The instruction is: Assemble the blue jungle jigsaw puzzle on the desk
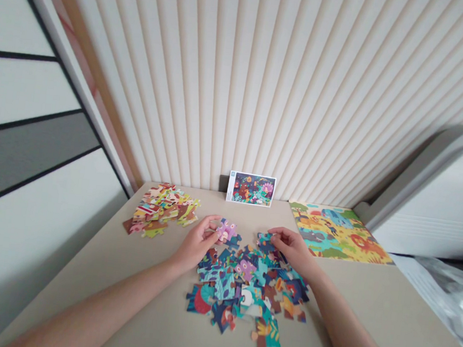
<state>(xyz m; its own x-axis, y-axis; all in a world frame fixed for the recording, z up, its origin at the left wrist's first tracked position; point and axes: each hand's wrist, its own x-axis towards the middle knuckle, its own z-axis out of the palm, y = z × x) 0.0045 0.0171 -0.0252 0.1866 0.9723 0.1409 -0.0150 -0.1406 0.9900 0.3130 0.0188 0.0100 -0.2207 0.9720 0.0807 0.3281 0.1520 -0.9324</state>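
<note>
My left hand [199, 240] pinches a purple puzzle piece [226, 230] at the far edge of a loose pile of blue and teal puzzle pieces [243, 286] on the beige table [128, 273]. My right hand [292, 246] rests on the pile's upper right, fingers curled down on a dark blue piece [266, 241]. A small reference picture card [251, 189] leans against the wall just beyond both hands.
A second pile of red, yellow and green pieces [163, 209] lies at the back left. A finished yellow animal puzzle [335, 233] lies at the back right. A white appliance [441, 197] stands to the right, and a ribbed wall [241, 85] backs the table.
</note>
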